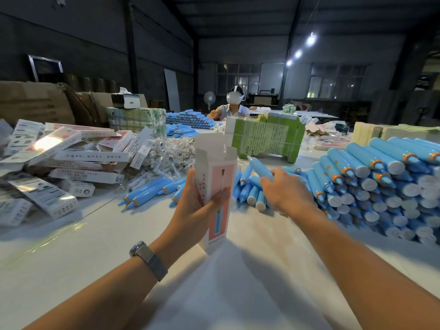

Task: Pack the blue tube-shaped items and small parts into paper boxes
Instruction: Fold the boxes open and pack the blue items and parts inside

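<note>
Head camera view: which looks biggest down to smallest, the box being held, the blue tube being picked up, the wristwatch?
1. Paper box in the left hand.
2. Blue tube in the right hand, partly hidden.
3. Wristwatch, though nearest the camera.

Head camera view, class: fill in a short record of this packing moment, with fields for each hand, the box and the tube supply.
left hand: left hand grips the upright white and pink paper box
box state: top flaps open
right hand: right hand holds one blue plastic tube, tip pointing toward the box
tube supply: large stack of blue tubes at right
</note>
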The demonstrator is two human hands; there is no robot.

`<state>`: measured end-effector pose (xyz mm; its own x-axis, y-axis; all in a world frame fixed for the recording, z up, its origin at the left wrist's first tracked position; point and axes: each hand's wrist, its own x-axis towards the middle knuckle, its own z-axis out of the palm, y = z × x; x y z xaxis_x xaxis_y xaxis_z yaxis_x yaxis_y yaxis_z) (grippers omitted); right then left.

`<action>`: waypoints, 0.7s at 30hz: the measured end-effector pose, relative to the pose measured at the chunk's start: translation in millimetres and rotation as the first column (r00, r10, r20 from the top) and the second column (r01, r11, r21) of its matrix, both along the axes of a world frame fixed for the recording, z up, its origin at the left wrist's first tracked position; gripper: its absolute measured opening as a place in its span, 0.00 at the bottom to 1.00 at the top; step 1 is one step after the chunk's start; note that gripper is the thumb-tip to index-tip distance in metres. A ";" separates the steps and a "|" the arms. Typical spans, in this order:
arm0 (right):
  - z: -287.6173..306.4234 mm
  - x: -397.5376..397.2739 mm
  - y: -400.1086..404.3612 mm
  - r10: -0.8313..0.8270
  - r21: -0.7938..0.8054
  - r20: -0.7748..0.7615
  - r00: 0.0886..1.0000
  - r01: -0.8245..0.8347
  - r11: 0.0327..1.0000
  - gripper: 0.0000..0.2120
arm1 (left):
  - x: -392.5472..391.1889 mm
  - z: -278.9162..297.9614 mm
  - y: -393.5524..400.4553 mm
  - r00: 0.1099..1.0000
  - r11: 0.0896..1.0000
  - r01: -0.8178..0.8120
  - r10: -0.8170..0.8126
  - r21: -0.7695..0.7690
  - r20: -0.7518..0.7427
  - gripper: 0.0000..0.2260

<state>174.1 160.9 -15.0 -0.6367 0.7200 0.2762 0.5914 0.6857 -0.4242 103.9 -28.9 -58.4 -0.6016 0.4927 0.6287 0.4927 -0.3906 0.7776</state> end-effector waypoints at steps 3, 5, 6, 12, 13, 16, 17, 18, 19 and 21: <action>10.9 -3.8 -10.0 0.063 -0.346 -0.425 0.903 -0.227 0.911 0.13 | -0.8 1.5 -0.9 1.000 1.000 0.016 -0.016 0.006 0.010 0.16; 18.8 -4.7 -19.1 0.023 -0.479 -0.673 0.739 -0.460 0.748 0.12 | -0.5 1.8 -1.4 0.998 0.998 0.056 -0.056 -0.013 0.017 0.16; 23.7 -4.0 -23.7 -0.004 -0.495 -0.753 0.658 -0.562 0.663 0.12 | -0.4 1.7 -1.6 0.997 0.997 0.075 -0.075 -0.025 0.020 0.16; 57.3 7.9 -48.1 0.015 -0.275 -0.952 0.306 -0.875 0.399 0.23 | 2.6 1.5 -0.8 0.994 0.994 0.108 -0.108 -0.017 0.010 0.13; 61.1 11.0 -50.5 0.047 -0.216 -0.966 0.256 -0.891 0.399 0.26 | 2.9 1.5 -0.8 0.994 0.994 0.105 -0.105 -0.010 0.003 0.13; 69.7 21.0 -54.9 0.195 -0.044 -0.963 0.186 -0.823 0.566 0.37 | 4.0 2.4 -1.9 0.995 0.995 0.097 -0.098 -0.017 -0.015 0.12; 72.3 24.8 -55.8 0.239 0.014 -0.955 0.176 -0.776 0.631 0.40 | 4.0 2.6 -2.5 0.995 0.995 0.096 -0.097 -0.027 -0.023 0.12; 75.1 28.0 -56.9 0.272 0.068 -0.949 0.161 -0.736 0.674 0.43 | 3.8 2.8 -3.3 0.995 0.995 0.093 -0.095 -0.040 -0.030 0.13; 77.7 30.6 -57.7 0.294 0.109 -0.945 0.143 -0.710 0.696 0.44 | 3.6 3.2 -4.2 0.995 0.994 0.091 -0.093 -0.055 -0.037 0.13; 82.6 35.2 -60.2 0.309 0.150 -0.944 0.111 -0.692 0.707 0.44 | 3.6 4.0 -5.8 0.995 0.993 0.086 -0.090 -0.077 -0.043 0.12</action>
<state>209.2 100.6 67.6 -0.3717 0.4876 0.7900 -0.7112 0.3974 -0.5799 107.5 -34.7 -54.5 -0.5249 0.5890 0.6144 0.4954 -0.3756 0.7833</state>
